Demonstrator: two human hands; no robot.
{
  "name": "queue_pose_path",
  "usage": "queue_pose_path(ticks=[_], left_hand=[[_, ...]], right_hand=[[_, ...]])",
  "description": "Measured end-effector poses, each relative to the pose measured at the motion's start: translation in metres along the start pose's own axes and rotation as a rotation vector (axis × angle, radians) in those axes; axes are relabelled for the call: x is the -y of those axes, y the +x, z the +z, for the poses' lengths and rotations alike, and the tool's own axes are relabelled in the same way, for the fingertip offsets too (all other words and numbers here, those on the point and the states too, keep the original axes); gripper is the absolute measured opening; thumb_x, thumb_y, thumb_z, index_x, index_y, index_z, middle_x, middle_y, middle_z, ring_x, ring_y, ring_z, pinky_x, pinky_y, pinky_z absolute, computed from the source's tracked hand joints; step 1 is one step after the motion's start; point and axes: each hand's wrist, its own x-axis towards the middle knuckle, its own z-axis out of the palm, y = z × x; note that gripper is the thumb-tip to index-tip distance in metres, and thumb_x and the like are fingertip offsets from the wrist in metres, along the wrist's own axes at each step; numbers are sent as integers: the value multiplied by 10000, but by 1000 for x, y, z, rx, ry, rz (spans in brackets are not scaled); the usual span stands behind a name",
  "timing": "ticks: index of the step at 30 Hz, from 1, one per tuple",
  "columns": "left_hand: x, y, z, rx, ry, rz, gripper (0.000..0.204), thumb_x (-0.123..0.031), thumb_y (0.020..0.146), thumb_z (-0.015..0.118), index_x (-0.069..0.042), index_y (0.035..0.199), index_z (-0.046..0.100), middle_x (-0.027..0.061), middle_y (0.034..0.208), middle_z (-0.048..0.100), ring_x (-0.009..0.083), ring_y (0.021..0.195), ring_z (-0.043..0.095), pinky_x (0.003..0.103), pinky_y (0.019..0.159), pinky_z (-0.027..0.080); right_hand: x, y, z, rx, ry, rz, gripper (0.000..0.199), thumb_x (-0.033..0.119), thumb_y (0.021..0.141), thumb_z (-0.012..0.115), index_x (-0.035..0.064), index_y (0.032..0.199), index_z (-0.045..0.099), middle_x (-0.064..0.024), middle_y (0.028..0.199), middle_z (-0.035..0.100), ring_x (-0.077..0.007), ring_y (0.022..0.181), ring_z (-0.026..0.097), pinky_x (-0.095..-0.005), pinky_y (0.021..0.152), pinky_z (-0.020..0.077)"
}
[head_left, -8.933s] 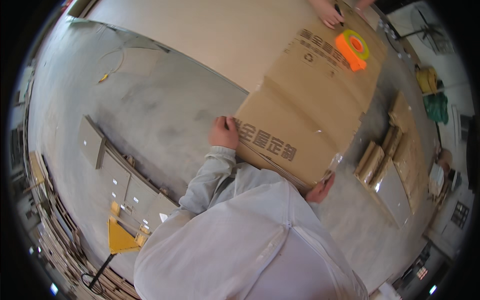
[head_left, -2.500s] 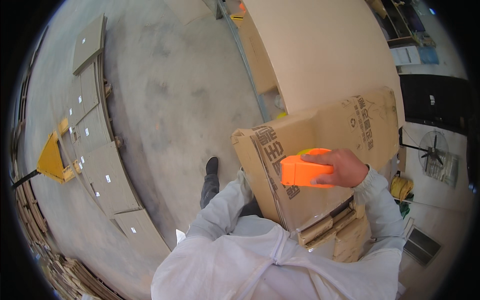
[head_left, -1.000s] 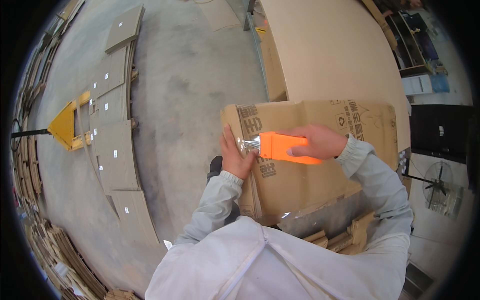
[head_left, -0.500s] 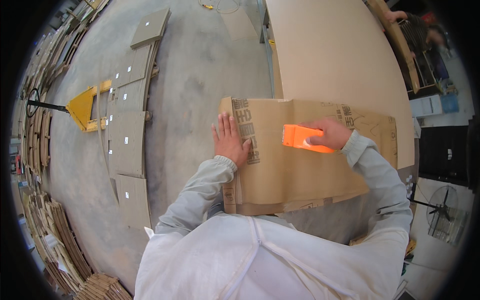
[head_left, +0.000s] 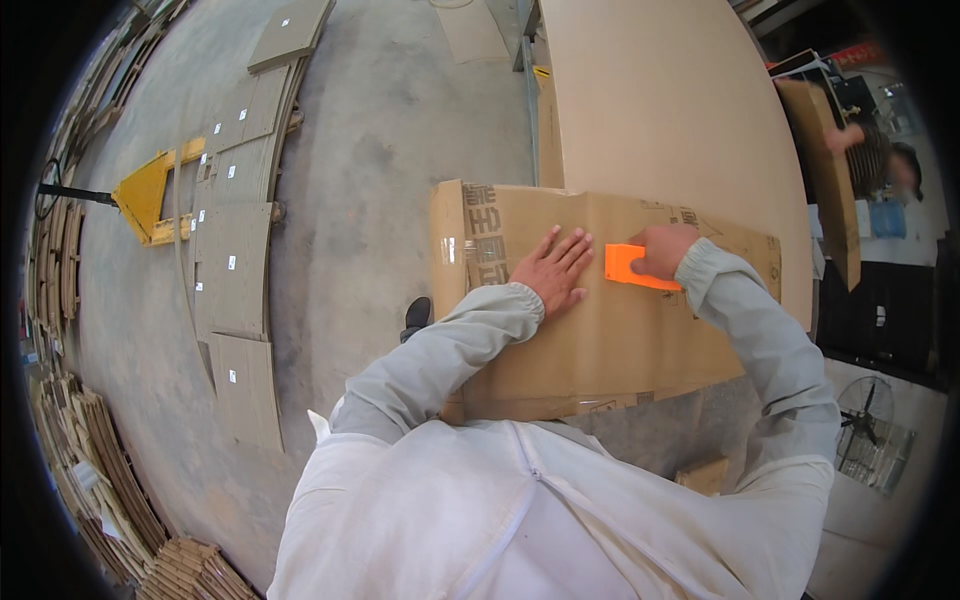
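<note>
The left hand (head_left: 552, 271) is lying flat with fingers spread on the flattened cardboard box (head_left: 600, 330), which is resting against the near edge of the big table (head_left: 660, 100). Just to its right, the right hand (head_left: 662, 250) is curling its fingers around an orange tape dispenser (head_left: 630, 266) pressed to the board. With the spread fingers that close, the dispenser's edge could be catching them, or the overhanging box tipping down.
</note>
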Motion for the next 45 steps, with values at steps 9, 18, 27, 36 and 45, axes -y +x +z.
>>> queue_pose_path(ticks=[9,18,27,36,45], left_hand=[[-4,1,10,-52,-98,13,701,-482,992,418,-45,1534,333,128,1638,257,271,1542,138,509,1254,33],[-17,25,28,-5,-17,27,736,-494,991,408,-21,1546,310,126,1658,207,255,1556,77,536,1242,-10],[-31,-74,-47,192,-2081,-386,530,-467,1018,518,-6,1250,640,138,1284,643,258,1217,580,409,1056,430],[-66,-258,-76,-167,-2209,-737,393,-354,1021,574,-1,1180,645,62,1133,666,175,1038,619,346,933,473],[-105,-300,-25,-598,-2422,-662,185,-201,1000,618,-22,981,659,47,967,680,148,885,611,313,817,483]], right_hand=[[147,40,18,-38,-646,140,378,315,896,631,122,1211,712,-90,1186,719,-287,1094,679,-503,892,533],[8,-75,34,-425,-86,235,365,277,894,600,55,1164,706,-140,1025,744,-302,923,726,-443,772,564],[57,-132,136,-276,1412,-471,582,192,902,712,-20,1413,530,-111,1308,634,-175,1159,601,-318,997,478],[150,-131,126,-151,981,-724,612,231,846,768,47,1395,571,-134,1276,673,-187,1096,662,-308,973,500],[176,-153,108,-7,648,-702,645,274,808,785,159,1409,578,-153,1146,714,-304,941,695,-331,892,543]])
